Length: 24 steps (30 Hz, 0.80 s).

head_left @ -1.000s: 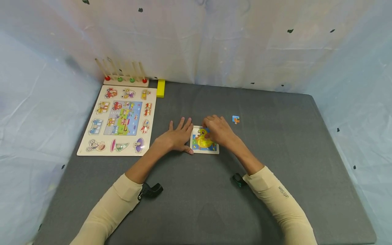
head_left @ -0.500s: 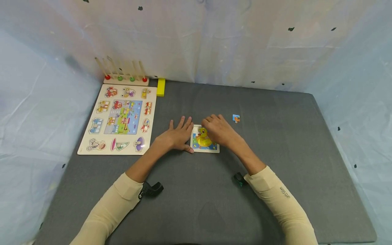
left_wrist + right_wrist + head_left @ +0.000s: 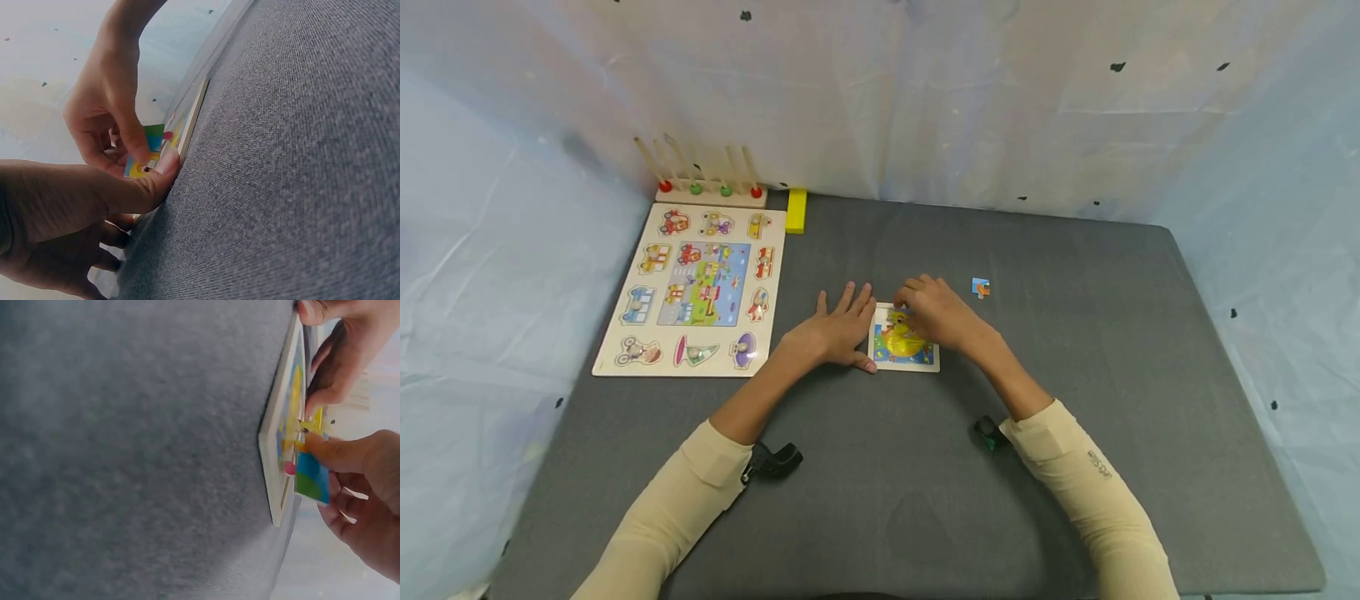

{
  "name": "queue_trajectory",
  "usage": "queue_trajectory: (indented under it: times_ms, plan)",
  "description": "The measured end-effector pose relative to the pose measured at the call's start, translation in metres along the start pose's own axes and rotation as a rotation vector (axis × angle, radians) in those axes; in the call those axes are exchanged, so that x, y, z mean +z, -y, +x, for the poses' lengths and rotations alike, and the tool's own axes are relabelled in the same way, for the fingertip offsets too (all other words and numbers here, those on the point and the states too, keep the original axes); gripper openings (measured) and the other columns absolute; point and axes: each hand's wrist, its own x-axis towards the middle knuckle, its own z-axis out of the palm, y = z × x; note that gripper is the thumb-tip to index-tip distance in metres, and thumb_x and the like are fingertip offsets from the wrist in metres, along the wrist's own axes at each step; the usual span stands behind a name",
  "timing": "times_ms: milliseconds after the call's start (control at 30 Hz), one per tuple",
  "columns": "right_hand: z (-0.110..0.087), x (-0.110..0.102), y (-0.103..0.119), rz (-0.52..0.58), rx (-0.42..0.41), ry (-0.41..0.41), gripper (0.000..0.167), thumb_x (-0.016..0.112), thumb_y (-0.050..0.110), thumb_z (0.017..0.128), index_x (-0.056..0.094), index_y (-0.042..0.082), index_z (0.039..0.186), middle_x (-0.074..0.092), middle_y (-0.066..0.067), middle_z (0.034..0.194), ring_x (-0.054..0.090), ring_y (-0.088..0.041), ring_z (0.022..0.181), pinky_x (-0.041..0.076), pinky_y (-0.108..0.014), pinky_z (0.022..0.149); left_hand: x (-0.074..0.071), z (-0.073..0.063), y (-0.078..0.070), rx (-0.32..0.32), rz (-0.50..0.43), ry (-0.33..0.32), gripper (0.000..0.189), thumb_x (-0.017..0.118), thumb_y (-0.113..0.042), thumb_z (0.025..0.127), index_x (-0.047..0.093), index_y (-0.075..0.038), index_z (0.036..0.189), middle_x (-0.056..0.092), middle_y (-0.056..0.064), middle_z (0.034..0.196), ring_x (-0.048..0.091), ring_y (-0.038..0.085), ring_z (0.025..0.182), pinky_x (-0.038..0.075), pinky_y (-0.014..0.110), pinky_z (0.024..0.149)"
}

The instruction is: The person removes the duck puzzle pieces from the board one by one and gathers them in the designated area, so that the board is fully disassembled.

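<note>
The right hand (image 3: pixel 936 312) pinches a blue-green-yellow jigsaw piece (image 3: pixel 312 478), tilted over the far part of the duck puzzle tray (image 3: pixel 906 367), its long axis left to right, green end rightward. The left hand (image 3: pixel 835 335), fingers spread, touches the tray's left edge. Rightward, the grey table (image 3: pixel 1097 333) stretches wide.
</note>
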Motion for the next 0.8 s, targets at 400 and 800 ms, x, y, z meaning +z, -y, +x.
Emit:
queue_trajectory:
  times_ms: [400,800]
  plan:
    - [-0.006,-0.028,-0.013,0.305,0.01,-0.084,0.01,0.072,0.003,0.097,0.072,-0.003,0.105,0.072,-0.018,0.101,0.069,-0.029,0.089,0.058,-0.045,0.083,-0.009,-0.01,-0.006,0.011,-0.016,0.008,0.118,0.077,-0.055,0.09,0.006,-0.001,0.168,-0.01,0.018,0.176,-0.013,0.042,0.164,0.0,0.075,0.126]
    - [-0.036,-0.06,-0.038,0.339,0.164,-0.137,0.015,0.075,0.006,0.096,0.074,-0.002,0.109,0.075,-0.016,0.097,0.067,-0.026,0.085,0.052,-0.037,0.078,-0.015,-0.018,-0.01,0.017,-0.004,0.012,0.119,0.075,-0.055,0.091,0.004,0.0,0.168,-0.011,0.019,0.176,-0.013,0.042,0.163,0.001,0.075,0.127]
